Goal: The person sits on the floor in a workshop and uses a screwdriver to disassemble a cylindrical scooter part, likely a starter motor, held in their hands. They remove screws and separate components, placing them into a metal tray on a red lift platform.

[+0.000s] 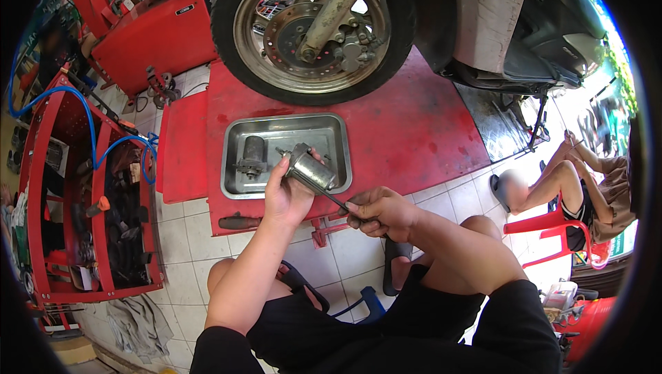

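My left hand (288, 198) is closed around a silver cylindrical starter motor (310, 167), held tilted over the front right part of a metal tray (232, 167). A small shaft sticks out at its upper left end. My right hand (383, 212) grips a thin dark shaft (338, 201) that runs up and left to the motor's side. Its other end is hidden in my fingers, so I cannot tell whether it has a handle. A second, darker motor-like cylinder (254, 153) stands in the tray, left of my left hand.
The tray sits on a red lift platform (414, 132) under a scooter's front wheel (314, 32). A dark tool handle (238, 223) lies at the platform's front edge. At left stands a red tool cart (96, 236) with a blue hose (89, 115). A person (586, 194) sits at right.
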Demonstrator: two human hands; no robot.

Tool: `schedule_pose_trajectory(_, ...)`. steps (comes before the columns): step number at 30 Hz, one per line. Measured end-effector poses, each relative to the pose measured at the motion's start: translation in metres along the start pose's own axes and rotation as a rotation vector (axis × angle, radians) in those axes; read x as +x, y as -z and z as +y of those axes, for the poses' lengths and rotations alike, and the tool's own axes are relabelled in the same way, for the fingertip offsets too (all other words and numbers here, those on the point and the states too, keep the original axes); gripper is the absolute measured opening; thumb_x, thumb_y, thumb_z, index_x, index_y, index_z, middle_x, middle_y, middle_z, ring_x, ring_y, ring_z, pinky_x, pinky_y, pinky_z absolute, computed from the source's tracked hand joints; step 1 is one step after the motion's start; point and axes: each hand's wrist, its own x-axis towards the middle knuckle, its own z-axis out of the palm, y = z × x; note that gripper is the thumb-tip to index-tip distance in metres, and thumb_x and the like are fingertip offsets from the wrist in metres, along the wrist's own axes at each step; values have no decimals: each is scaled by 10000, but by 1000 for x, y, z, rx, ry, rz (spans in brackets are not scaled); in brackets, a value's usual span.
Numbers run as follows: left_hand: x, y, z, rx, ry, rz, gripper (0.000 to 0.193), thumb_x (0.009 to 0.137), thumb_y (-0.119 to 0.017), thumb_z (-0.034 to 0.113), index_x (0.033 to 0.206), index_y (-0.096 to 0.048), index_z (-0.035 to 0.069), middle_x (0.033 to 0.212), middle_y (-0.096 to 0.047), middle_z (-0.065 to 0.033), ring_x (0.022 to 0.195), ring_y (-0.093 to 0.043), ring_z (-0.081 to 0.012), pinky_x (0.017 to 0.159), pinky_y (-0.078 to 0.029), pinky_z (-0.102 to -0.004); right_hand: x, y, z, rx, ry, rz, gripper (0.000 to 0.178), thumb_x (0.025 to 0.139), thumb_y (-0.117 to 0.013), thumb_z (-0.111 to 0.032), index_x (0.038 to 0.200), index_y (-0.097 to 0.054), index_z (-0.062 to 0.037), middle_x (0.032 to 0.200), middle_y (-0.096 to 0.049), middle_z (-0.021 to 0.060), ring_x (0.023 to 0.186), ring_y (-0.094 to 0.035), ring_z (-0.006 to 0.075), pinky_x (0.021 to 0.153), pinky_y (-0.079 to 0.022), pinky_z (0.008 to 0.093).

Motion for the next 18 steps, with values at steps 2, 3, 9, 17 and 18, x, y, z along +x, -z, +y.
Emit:
schedule_pose_trajectory(2, 0, -3, 1, -10, 0, -17, 443, 896, -678, 268, 1232, -578, -3, 1185, -638, -158, 1149, -592, -296, 1071, -439, -446, -4, -6, -3, -27, 26, 8, 219, 1000, -599, -127, 1028, -583, 89, 809, -608, 140, 508, -390, 53, 425, -239, 216)
schedule_pose_trajectory(3, 0, -3, 2, -10, 1, -27, 441, 895, -677, 267, 1229, -580, -4, 1188, -637, -160, 1151, -590, -296, 1074, -436, -446, -5, -9, -3, -40, 40, 13, 227, 1000, -603, -134, 1028, -585, 91, 806, -609, 140, 510, -394, 56, 426, -242, 215)
schedule_pose_trajectory(9, 9, 15, 3, 31, -27, 27, 446, 903, -664, 276, 1225, -580, -21, 1190, -638, -162, 1146, -593, -294, 1094, -413, -455, 22, 9, 20, -956, 761, 314, 250, 986, -614, -185, 983, -655, 62, 772, -685, 143, 579, -646, 221, 518, -475, 352)
schedule_pose_trajectory(17, 5, 14, 9, -31, -57, 23, 468, 951, -625, 275, 1265, -516, -54, 1188, -615, -174, 1139, -586, -277, 1065, -438, -414, 25, -3, 10, -1082, 800, 346, 251, 958, -639, -215, 955, -683, 32, 695, -650, 169, 608, -640, 304, 608, -509, 402)
schedule_pose_trajectory(18, 6, 11, 7, -23, -59, 23, 474, 947, -633, 265, 1274, -506, -54, 1200, -608, -176, 1141, -586, -278, 1062, -443, -412, 30, -1, 10, -770, 489, 245, 302, 1001, -607, -270, 994, -685, 22, 655, -584, 48, 517, -522, 141, 530, -468, 315)
